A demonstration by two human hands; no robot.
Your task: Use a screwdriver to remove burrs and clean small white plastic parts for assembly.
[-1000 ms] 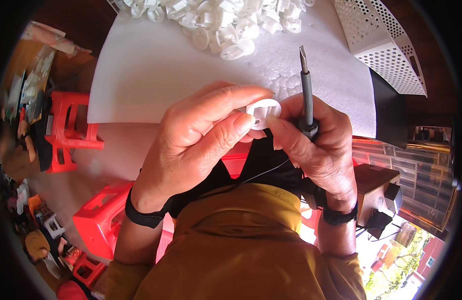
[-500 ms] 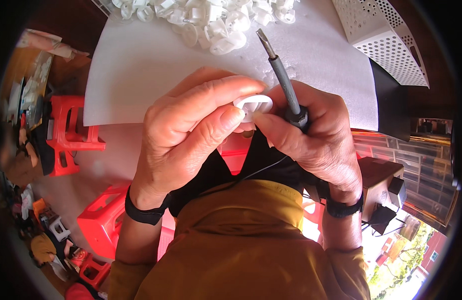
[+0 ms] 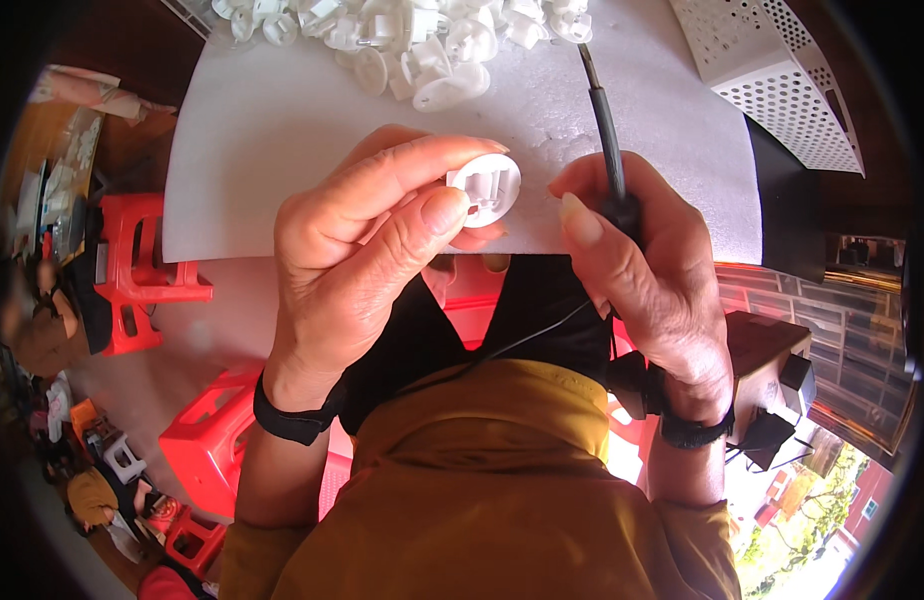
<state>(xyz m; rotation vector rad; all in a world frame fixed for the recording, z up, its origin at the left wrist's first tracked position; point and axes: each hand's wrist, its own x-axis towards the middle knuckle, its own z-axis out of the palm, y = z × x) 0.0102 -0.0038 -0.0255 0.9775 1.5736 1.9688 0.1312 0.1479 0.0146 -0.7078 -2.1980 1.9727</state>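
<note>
My left hand [image 3: 357, 250] pinches a small round white plastic plug part [image 3: 492, 190] between thumb and fingers. Its hollow, ribbed inside faces up toward me. A short distance to the right, my right hand [image 3: 647, 265] grips a screwdriver [image 3: 606, 135] low in the palm. The grey-sleeved shaft points away from me, with a metal tip at the far end. Thumb and forefinger of that hand stand apart, with nothing between them, and the handle is mostly hidden by the fingers. A pile of similar white plastic parts [image 3: 452, 85] lies beyond my hands.
A white foam sheet [image 3: 242, 180] covers the table. At the far right stands a white perforated basket [image 3: 792, 110]. Red plastic stools [image 3: 207, 445] are on the left, and a cardboard box [image 3: 762, 350] is on the right. A thin black cord [image 3: 537, 333] crosses my lap.
My right hand has let go of the white part and moved right, with the screwdriver now more upright. My left hand has turned the part so its hollow side shows more fully.
</note>
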